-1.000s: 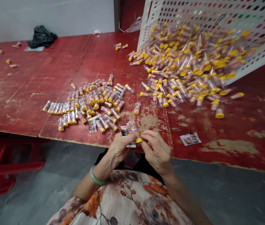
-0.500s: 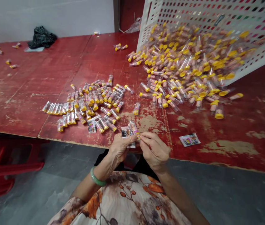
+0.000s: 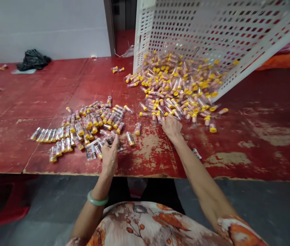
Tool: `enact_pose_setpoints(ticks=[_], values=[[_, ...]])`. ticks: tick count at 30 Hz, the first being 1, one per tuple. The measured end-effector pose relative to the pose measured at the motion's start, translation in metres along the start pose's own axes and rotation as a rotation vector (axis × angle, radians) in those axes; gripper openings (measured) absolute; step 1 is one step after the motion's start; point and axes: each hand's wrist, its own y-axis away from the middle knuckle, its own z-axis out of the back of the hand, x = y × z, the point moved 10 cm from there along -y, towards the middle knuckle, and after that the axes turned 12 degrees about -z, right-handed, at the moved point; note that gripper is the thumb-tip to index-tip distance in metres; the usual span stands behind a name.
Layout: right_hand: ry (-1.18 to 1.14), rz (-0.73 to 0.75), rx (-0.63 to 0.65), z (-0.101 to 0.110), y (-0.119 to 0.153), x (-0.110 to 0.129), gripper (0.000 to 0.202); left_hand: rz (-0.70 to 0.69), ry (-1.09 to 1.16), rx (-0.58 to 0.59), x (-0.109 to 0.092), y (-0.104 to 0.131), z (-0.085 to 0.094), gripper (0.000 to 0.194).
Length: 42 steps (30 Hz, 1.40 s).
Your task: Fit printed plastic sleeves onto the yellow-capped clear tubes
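My left hand (image 3: 109, 155) is closed on dark printed paper labels (image 3: 111, 138), thumb on top, at the near right side of a heap of labelled tubes (image 3: 88, 123). These are clear tubes with yellow caps, some lined up in rows. Just right of that hand lies a labelled tube (image 3: 130, 138), and another labelled tube (image 3: 138, 128) stands further back. My right hand (image 3: 171, 129) reaches to the near edge of a big pile of unlabelled yellow-capped tubes (image 3: 175, 85) with pinkish contents. Its bent fingertips are among the tubes and partly hidden, so their grip cannot be made out.
A white perforated basket (image 3: 224, 27) lies tipped behind the unlabelled pile. On the red worn table (image 3: 63, 78) are a black plastic bag (image 3: 32, 60), a printed label (image 3: 91, 152) and another slip (image 3: 196, 153). A red stool (image 3: 6, 218) stands below at left.
My hands have parted. The left moved left to the labelled heap with the labels; the right went forward to the unlabelled pile. The tube they held together now lies on the table. The view shifted too.
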Motion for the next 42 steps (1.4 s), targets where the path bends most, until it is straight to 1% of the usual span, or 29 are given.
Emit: enact_pose_setpoints(ticks=[3, 4, 6, 8, 9, 11, 12, 13, 14, 15, 17, 19, 21, 24, 26, 29, 31, 33, 34, 36, 38, 40, 42], values=[[-0.007, -0.094, 0.031, -0.007, -0.009, -0.007, 0.029, 0.173, 0.178, 0.191, 0.014, 0.019, -0.029, 0.031], [-0.025, -0.127, 0.037, -0.006, -0.012, -0.011, 0.03, 0.206, 0.191, 0.218, 0.017, 0.024, -0.033, 0.034], [-0.087, -0.185, 0.044, 0.0, -0.015, -0.021, 0.037, 0.21, 0.18, 0.21, 0.02, 0.031, -0.034, 0.039], [-0.16, -0.221, 0.046, 0.01, -0.01, -0.029, 0.047, 0.197, 0.172, 0.18, 0.021, 0.035, -0.034, 0.041], [-0.22, -0.23, 0.051, 0.016, -0.002, -0.031, 0.05, 0.201, 0.173, 0.176, 0.022, 0.037, -0.034, 0.04], [-0.466, -0.245, 0.113, 0.022, 0.027, -0.031, 0.052, 0.228, 0.185, 0.193, 0.025, 0.042, -0.039, 0.039], [-0.683, -0.255, 0.195, 0.02, 0.047, -0.028, 0.048, 0.237, 0.197, 0.203, 0.026, 0.043, -0.041, 0.039], [-0.913, -0.266, 0.307, 0.016, 0.07, -0.022, 0.042, 0.237, 0.211, 0.205, 0.026, 0.044, -0.043, 0.038], [-1.093, -0.27, 0.444, 0.01, 0.095, -0.012, 0.035, 0.23, 0.225, 0.198, 0.026, 0.045, -0.043, 0.036], [-1.216, -0.273, 0.563, 0.006, 0.121, -0.002, 0.029, 0.219, 0.237, 0.183, 0.025, 0.045, -0.042, 0.035], [-1.309, -0.273, 0.748, 0.0, 0.167, 0.015, 0.02, 0.207, 0.249, 0.145, 0.026, 0.046, -0.038, 0.034], [-1.318, -0.286, 0.834, -0.003, 0.199, 0.025, 0.018, 0.237, 0.252, 0.139, 0.028, 0.049, -0.035, 0.033], [-1.32, -0.31, 0.88, -0.004, 0.217, 0.029, 0.018, 0.277, 0.254, 0.151, 0.031, 0.053, -0.033, 0.033], [-1.356, -0.35, 0.943, -0.006, 0.226, 0.034, 0.017, 0.276, 0.257, 0.124, 0.032, 0.054, -0.028, 0.033], [-1.418, -0.424, 0.999, -0.009, 0.23, 0.036, 0.017, 0.251, 0.267, 0.097, 0.032, 0.054, -0.025, 0.034], [-1.552, -0.576, 1.076, -0.014, 0.238, 0.038, 0.017, 0.243, 0.257, 0.078, 0.034, 0.056, -0.023, 0.034], [-1.611, -0.633, 1.076, -0.015, 0.242, 0.039, 0.021, 0.255, 0.246, 0.068, 0.037, 0.058, -0.023, 0.032], [-1.598, -0.613, 1.039, -0.014, 0.24, 0.038, 0.028, 0.276, 0.261, 0.057, 0.039, 0.06, -0.023, 0.032], [-1.582, -0.578, 0.989, -0.012, 0.234, 0.034, 0.031, 0.291, 0.273, 0.052, 0.041, 0.061, -0.023, 0.034], [-1.505, -0.452, 0.809, -0.007, 0.208, 0.02, 0.033, 0.319, 0.286, 0.035, 0.044, 0.061, -0.023, 0.038], [-1.34, -0.334, 0.56, -0.001, 0.17, -0.003, 0.029, 0.329, 0.273, 0.01, 0.046, 0.06, -0.02, 0.043], [-1.121, -0.3, 0.364, 0.0, 0.132, -0.027, 0.025, 0.331, 0.247, -0.006, 0.047, 0.06, -0.019, 0.043], [-1.002, -0.314, 0.276, 0.0, 0.105, -0.04, 0.026, 0.348, 0.239, -0.007, 0.05, 0.061, -0.021, 0.042]])
